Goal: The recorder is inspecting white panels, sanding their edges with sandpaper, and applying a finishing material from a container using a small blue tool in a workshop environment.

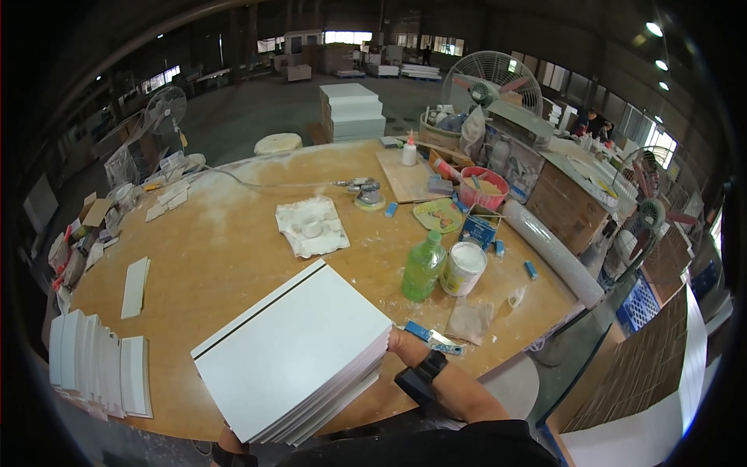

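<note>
Panels stack (299, 350) gripped both sides, R hand (406, 346) and L hand (230, 442) clenched; I reckon next needs level lowering onto bench (226, 249).

Both hands are spread apart, the right hand (406, 346) gripping with a watch-banded wrist, the left hand (228, 441) mostly hidden.
</note>
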`<state>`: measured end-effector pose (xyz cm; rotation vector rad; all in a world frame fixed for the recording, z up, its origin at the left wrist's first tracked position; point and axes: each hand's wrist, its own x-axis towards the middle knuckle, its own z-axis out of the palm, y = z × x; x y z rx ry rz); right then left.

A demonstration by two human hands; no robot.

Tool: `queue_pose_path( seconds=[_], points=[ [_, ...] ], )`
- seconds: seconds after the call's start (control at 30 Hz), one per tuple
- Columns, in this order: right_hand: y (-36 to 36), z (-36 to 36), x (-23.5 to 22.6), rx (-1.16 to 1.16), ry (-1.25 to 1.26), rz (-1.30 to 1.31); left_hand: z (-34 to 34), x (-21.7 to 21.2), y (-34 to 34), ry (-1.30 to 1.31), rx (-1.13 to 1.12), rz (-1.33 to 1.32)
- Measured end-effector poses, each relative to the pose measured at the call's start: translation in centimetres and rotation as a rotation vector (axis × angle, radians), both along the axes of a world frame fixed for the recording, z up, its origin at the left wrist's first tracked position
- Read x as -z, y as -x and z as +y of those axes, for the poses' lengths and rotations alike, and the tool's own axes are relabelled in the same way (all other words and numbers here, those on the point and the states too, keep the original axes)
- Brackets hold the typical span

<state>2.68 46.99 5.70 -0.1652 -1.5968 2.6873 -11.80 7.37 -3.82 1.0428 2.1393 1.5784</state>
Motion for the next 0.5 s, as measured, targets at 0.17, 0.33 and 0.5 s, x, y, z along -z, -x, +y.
queue_pose_path(
  seconds=[0.17, 0.33, 0.5],
  points=[
    [-0.5, -1.1, -1.8, -0.027, -0.037, -0.022, 0.1, 1.1, 0.2, 0.257, -0.026, 0.251],
    [-1.7, -3.5, -4.4, 0.128, 0.043, -0.077, 0.5, 1.4, -1.1, 0.518, -0.071, 0.511],
    [-3.3, -1.7, -0.5, 0.049, 0.164, -0.146, -7.9, 1.1, -6.8, 0.970, 0.071, 0.687]
  ],
)
